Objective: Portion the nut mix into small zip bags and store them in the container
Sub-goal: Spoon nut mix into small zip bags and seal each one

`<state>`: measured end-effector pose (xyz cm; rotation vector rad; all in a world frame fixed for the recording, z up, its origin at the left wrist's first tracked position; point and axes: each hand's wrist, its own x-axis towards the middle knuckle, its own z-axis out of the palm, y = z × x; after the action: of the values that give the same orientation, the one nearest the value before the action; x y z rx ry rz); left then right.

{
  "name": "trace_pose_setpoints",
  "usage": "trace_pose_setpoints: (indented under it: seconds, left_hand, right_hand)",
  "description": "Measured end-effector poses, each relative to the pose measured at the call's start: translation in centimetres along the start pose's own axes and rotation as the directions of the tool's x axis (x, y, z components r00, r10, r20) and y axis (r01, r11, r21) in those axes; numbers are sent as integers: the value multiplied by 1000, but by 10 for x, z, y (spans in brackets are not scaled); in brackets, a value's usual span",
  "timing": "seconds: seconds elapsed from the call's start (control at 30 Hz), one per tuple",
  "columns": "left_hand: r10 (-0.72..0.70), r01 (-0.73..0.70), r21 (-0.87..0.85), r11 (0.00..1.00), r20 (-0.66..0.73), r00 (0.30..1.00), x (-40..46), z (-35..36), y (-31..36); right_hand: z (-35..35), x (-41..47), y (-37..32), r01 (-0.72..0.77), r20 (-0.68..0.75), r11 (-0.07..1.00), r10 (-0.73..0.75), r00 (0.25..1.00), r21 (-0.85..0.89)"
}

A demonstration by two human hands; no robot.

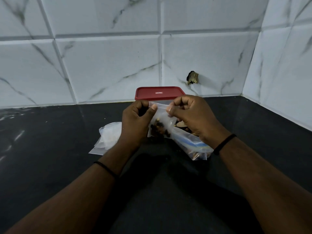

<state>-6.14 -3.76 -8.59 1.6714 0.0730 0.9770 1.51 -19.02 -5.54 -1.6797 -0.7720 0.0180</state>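
Observation:
A small clear zip bag (162,122) with dark nuts at its bottom hangs upright above the black counter. My left hand (136,122) pinches its top strip at the left end, and my right hand (192,115) pinches the same strip at the right end. Behind the hands stands the container with its red lid (158,93) on. A larger clear bag of nut mix (194,146) with a blue strip lies on the counter under my right hand. A stack of empty small zip bags (108,137) lies to the left, partly hidden by my left wrist.
The black counter (50,149) runs from the tiled back wall to a tiled side wall at the right. A small dark hole (192,77) marks the back wall above the container.

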Motion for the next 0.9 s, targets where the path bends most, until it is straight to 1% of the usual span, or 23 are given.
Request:
trace_pose_setpoints:
  seconds: [0.1, 0.2, 0.33, 0.5, 0.6, 0.73, 0.83, 0.9]
  left_hand:
    - [-3, 3, 33, 999, 11, 1000, 0, 1, -1]
    - [-37, 35, 60, 998, 26, 999, 1, 0, -3]
    - [-67, 64, 78, 995, 39, 997, 2, 0, -5]
    - [-81, 74, 105, 992, 61, 995, 2, 0, -4]
    - [-107, 103, 53, 993, 78, 991, 2, 1, -1]
    - [-179, 183, -18, 983, 122, 976, -1, 1, 1]
    - [-205, 214, -87, 973, 98, 974, -2, 0, 1]
    - [-206, 213, -94, 972, 86, 975, -1, -2, 0]
  right_hand:
    - [1, 1, 1, 8, -16, 999, -8, 1000, -42]
    - [1, 2, 1, 9, -17, 995, -11, 1000, -98]
    - [1, 3, 2, 14, 7, 984, -13, 1000, -179]
    - [3, 4, 3, 28, 20, 972, -24, 1000, -232]
    - [2, 4, 3, 29, 2, 976, -29, 1000, -218]
    - [2, 3, 2, 31, -5, 981, -32, 999, -193]
    - [3, 2, 2, 37, 2, 975, -38, 999, -219]
    - [2, 1, 1, 15, -2, 977, -16, 1000, -211]
